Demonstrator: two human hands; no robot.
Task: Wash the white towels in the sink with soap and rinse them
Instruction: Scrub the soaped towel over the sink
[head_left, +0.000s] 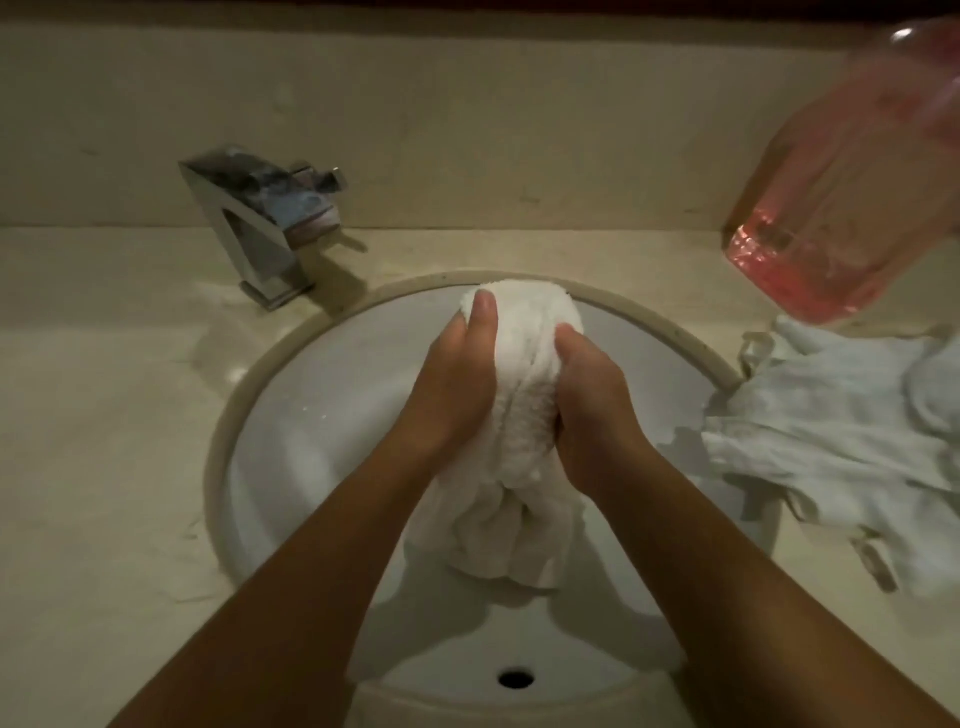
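A chrome faucet (265, 228) is standing on the beige stone counter (93, 441). Over the round white sink (291, 415), the left hand (457, 379) and right hand (587, 410) are clutching a bunched white towel (524, 405), fingers curled around it. A pink soap bottle (831, 208) and more white towels (831, 441) are sitting rightward.

Your fingers on both hands hidden behind towel (524, 395). Pink bottle (841, 197) blurred, top cut off by right edge. Cloth pile (831, 447) on table runs past right edge. Your forearms cut off by bottom edge.
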